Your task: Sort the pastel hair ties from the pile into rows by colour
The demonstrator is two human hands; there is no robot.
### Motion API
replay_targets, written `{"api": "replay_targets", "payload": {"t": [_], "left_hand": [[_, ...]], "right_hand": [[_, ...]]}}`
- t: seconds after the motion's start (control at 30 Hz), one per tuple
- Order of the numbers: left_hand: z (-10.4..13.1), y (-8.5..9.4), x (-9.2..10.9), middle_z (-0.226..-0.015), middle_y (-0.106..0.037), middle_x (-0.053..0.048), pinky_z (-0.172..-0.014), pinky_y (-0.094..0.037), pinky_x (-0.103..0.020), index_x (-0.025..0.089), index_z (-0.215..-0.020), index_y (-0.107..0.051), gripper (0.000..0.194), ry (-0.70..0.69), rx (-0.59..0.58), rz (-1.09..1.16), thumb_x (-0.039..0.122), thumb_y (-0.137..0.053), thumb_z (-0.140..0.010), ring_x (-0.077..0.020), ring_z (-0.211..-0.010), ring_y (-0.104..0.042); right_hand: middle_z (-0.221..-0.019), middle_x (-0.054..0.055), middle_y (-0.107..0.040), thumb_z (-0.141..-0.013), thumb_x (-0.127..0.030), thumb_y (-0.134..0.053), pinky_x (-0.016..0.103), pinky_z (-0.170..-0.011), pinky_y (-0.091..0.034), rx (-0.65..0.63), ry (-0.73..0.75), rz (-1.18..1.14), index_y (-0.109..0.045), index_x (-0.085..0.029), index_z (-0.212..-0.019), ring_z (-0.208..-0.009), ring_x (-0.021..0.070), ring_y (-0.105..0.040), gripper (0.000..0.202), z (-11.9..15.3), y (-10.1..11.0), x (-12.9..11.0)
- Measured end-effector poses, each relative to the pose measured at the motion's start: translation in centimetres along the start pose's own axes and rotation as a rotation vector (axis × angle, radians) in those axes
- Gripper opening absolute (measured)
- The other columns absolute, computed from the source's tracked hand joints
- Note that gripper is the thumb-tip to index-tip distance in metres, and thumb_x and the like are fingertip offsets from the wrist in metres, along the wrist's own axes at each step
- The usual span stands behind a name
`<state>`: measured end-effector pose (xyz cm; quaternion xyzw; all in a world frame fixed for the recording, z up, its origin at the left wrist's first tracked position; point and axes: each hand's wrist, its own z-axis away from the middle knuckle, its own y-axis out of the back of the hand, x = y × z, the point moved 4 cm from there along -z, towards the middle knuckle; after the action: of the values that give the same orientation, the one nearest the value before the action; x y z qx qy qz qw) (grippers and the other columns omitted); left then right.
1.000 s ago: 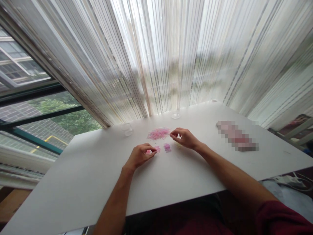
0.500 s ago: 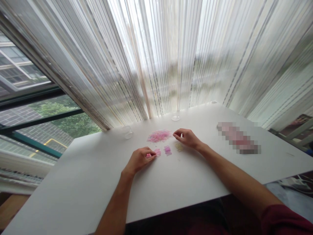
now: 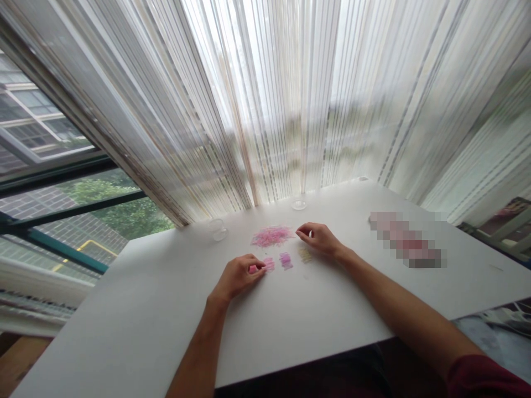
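Shifted slightly right of the pink strand pile point(image 3: 271, 236), mid-frame: my right hand point(image 3: 297, 234), tips pinched. Strands look light, bendy; I'd pinch single ends. Three visible clusters below: pink cluster point(image 3: 269, 265), purple cluster point(image 3: 286, 261), yellow cluster point(image 3: 305, 255); strands uncountable. My left hand point(image 3: 264, 268): can't tell if gripping.

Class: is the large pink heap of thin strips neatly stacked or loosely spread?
Loosely spread: the large pink heap is tangled, ends jutting at many angles.
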<state>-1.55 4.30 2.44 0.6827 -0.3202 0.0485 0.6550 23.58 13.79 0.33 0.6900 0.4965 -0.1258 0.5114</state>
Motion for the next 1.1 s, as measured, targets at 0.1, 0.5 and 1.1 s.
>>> {"api": "replay_targets", "payload": {"t": [0.1,0.5,1.1], "left_hand": [[0.0,0.2,-0.1,-0.09,-0.072,-0.002,-0.069,-0.047,-0.022,0.024,-0.09,-0.076,0.018,-0.013,0.042,-0.001,0.034,-0.061,-0.086,-0.0137,-0.074,-0.062],[-4.1,3.1,-1.7,-0.088,-0.072,-0.004,-0.067,-0.048,-0.025,0.02,-0.095,-0.074,0.026,-0.025,0.179,-0.085,0.036,-0.055,-0.088,-0.0128,-0.064,-0.058],[-11.2,3.3,-3.9,-0.106,-0.072,-0.005,-0.079,-0.05,-0.029,0.023,-0.093,-0.073,0.02,0.245,-0.223,-0.568,0.029,-0.057,-0.082,-0.0233,-0.096,-0.065]], "right_hand": [[-0.075,0.003,-0.07,-0.085,-0.033,-0.055,0.025,-0.065,-0.048,0.011,-0.029,0.004,-0.071,-0.018,-0.082,-0.064,0.0135,-0.059,0.023,-0.1,0.1,0.3],[-0.076,0.004,-0.072,-0.082,-0.033,-0.056,0.027,-0.067,-0.049,0.064,-0.113,-0.012,-0.072,-0.018,-0.081,-0.065,0.0149,-0.061,0.022,-0.4,0.1,0.9],[-0.076,0.003,-0.072,-0.083,-0.032,-0.057,0.026,-0.067,-0.05,0.031,-0.113,-0.004,-0.072,-0.019,-0.081,-0.065,0.0151,-0.061,0.021,-0.3,-0.2,0.8]]}}
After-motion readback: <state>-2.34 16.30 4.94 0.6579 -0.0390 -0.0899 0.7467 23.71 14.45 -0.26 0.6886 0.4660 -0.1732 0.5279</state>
